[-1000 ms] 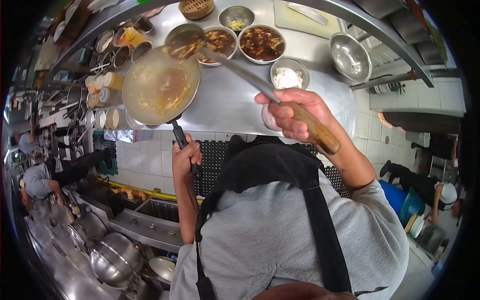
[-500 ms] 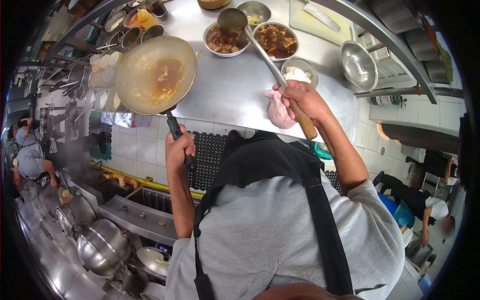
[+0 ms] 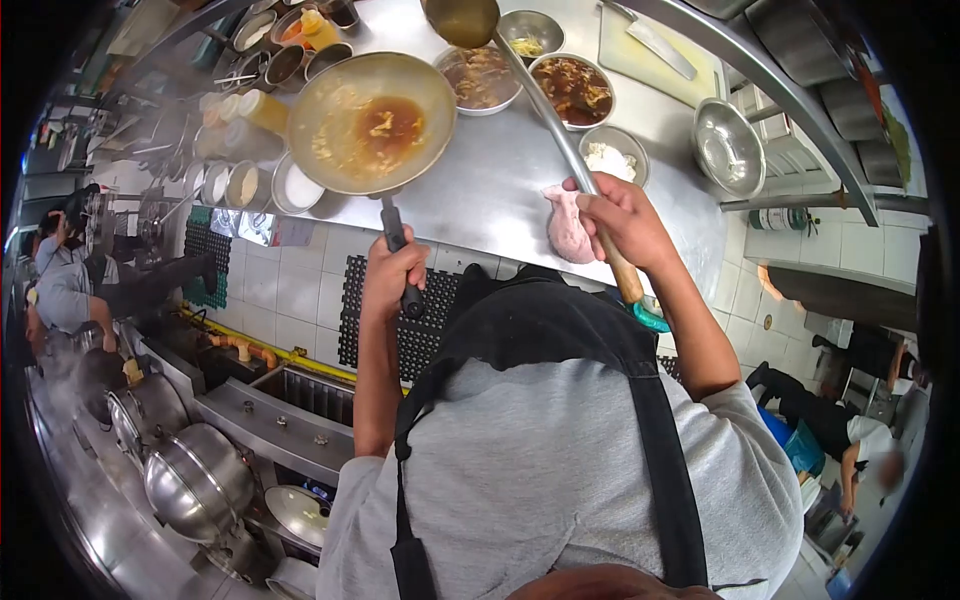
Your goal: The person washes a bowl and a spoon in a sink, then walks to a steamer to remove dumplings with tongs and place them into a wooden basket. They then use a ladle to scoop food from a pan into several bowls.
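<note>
My left hand (image 3: 392, 272) is closed round the black handle of a wok (image 3: 330, 165), which holds brown sauce with bits of food and is held above the steel table. In my right hand (image 3: 622, 222) is the wooden grip of a long ladle (image 3: 548, 110). The ladle's bowl rises at the top edge of the view, and I cannot see inside it. Below it stand a bowl of brown stew (image 3: 482, 80) and a second bowl of dark sauced food (image 3: 572, 92). A pinkish cloth (image 3: 570, 228) lies on the table beside my right hand.
A bowl with white food (image 3: 610, 160), a metal colander (image 3: 730, 148) and a knife (image 3: 662, 50) on a cutting board (image 3: 622, 62) are to the right. Squeeze bottles (image 3: 262, 112) and seasoning tubs (image 3: 297, 185) stand left. Co-workers (image 3: 70, 275) are at both sides.
The wok has shifted right and closer to the stew bowl, partly covering it. The ladle's bowl has lifted up and away from that bowl. Both hands keep their grips.
</note>
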`<state>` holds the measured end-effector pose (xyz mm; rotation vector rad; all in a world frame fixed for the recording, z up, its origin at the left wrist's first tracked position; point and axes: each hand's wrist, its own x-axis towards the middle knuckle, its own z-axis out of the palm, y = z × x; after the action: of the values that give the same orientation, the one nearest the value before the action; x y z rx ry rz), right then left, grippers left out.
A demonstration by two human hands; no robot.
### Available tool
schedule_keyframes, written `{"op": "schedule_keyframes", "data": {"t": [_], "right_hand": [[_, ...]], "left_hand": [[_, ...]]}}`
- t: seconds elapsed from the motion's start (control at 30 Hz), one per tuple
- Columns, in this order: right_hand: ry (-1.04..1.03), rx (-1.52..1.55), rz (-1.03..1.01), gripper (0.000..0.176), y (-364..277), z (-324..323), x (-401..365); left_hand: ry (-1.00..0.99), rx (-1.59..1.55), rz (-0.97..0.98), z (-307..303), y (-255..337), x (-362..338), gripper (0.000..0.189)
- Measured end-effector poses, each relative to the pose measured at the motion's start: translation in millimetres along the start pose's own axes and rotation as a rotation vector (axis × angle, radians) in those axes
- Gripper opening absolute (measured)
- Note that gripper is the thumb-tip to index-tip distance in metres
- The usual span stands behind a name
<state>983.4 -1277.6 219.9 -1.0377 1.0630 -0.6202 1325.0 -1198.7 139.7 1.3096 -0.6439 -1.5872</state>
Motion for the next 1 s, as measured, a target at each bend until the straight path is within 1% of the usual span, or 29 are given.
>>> {"op": "schedule_keyframes", "data": {"t": [0.07, 0.13, 0.2, 0.23, 0.27, 0.33, 0.37, 0.4, 0.43, 0.47, 0.5, 0.53, 0.6, 0.67, 0.7, 0.77, 0.83, 0.87, 0.93, 0.97, 1.0], "right_hand": [[-0.041, 0.031, -0.014, 0.029, -6, -2, -6], [-0.039, 0.028, -0.021, 0.028, -6, -1, -3], [-0.006, -0.132, 0.053, 0.026, -6, 5, 1], [0.005, -0.202, 0.053, 0.025, -2, 9, 2], [0.009, -0.196, 0.052, 0.025, 0, 12, 0], [-0.145, -0.088, 0.208, 0.028, 4, 19, -8], [-0.193, 0.055, 0.228, 0.031, 3, 19, -17], [-0.174, 0.066, 0.223, 0.031, 3, 14, -19], [-0.288, 0.534, 0.345, 0.032, 4, 8, -22], [-0.398, 1.009, 0.447, 0.033, 6, 3, -26], [-0.532, 1.220, 0.424, 0.036, 18, 1, -22], [-0.513, 1.233, 0.411, 0.036, 19, 3, -24], [-0.623, 1.301, 0.415, 0.038, 18, 8, -28], [-0.629, 1.296, 0.403, 0.039, 12, 7, -31], [-0.597, 1.257, 0.373, 0.039, 7, 5, -32], [-0.583, 1.214, 0.354, 0.038, -1, 3, -31], [-0.454, 1.088, 0.265, 0.040, -6, -5, -24], [-0.469, 1.081, 0.274, 0.040, -8, -9, -19], [-0.368, 0.849, 0.156, 0.036, -11, -17, -8], [-0.310, 0.740, 0.150, 0.035, -11, -18, -3], [-0.321, 0.732, 0.156, 0.035, -12, -18, 2]], "left_hand": [[-0.014, 0.005, -0.003, 9, 2, 5, 0.021], [-0.040, 0.019, -0.012, 20, 5, 10, 0.020], [-0.044, 0.081, -0.029, 31, 11, 14, 0.020], [-0.050, 0.086, -0.030, 36, 15, 15, 0.020], [-0.059, 0.118, -0.028, 42, 19, 17, 0.020], [-0.073, 0.159, -0.029, 47, 26, 16, 0.020], [-0.060, 0.162, -0.041, 49, 28, 16, 0.020], [-0.057, 0.166, -0.054, 54, 29, 17, 0.019], [-0.082, 0.177, -0.063, 55, 28, 18, 0.019], [-0.063, 0.135, -0.064, 52, 25, 16, 0.019], [-0.040, 0.092, -0.066, 49, 23, 13, 0.020], [-0.060, 0.099, -0.078, 47, 23, 10, 0.020], [-0.030, -0.012, -0.072, 40, 24, 3, 0.018], [-0.048, -0.032, -0.063, 28, 21, -2, 0.016], [-0.060, -0.056, -0.046, 22, 19, -4, 0.015], [-0.037, -0.035, -0.036, 9, 15, -9, 0.015], [-0.007, -0.021, -0.023, -1, 12, -15, 0.015], [-0.003, 0.006, -0.020, -5, 12, -18, 0.015], [0.013, 0.027, -0.012, -12, 12, -24, 0.015], [0.030, -0.001, -0.009, -14, 12, -27, 0.016], [0.048, -0.030, -0.006, -17, 12, -28, 0.017]]}}
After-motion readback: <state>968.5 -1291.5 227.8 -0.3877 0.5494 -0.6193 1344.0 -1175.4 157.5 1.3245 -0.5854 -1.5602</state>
